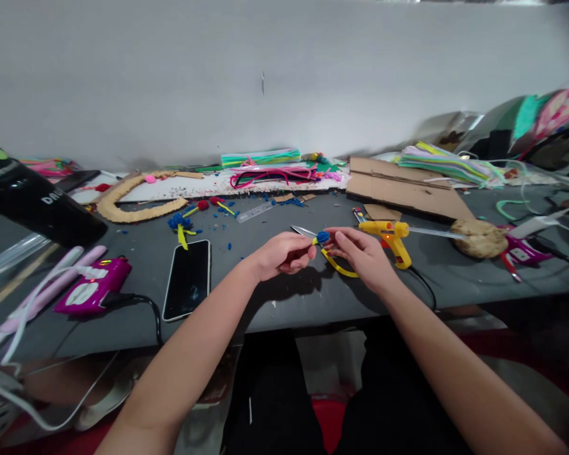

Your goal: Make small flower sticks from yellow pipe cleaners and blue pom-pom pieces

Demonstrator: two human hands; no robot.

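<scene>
Between my two hands, above the front of the table, is a small pipe-cleaner flower (323, 237) with a blue fuzzy head and a yellow stem. My left hand (287, 254) is closed on the yellow stem end, with its fingers curled. The fingers of my right hand (360, 254) pinch the blue head from the right. Scissors (340, 265) with yellow handles lie on the table just behind and below my hands, partly hidden by them. To the right of my right hand, a yellow glue gun (389, 238) rests with a clear glue stick behind it.
A phone (186, 280), blue and red pipe-cleaner flowers (180, 221) and a tan curved form (118, 201) lie left. Pipe-cleaner bundles (265, 158) and cardboard (403, 184) line the back. A purple device (95, 287) with a cord and a black bottle (42, 196) are far left.
</scene>
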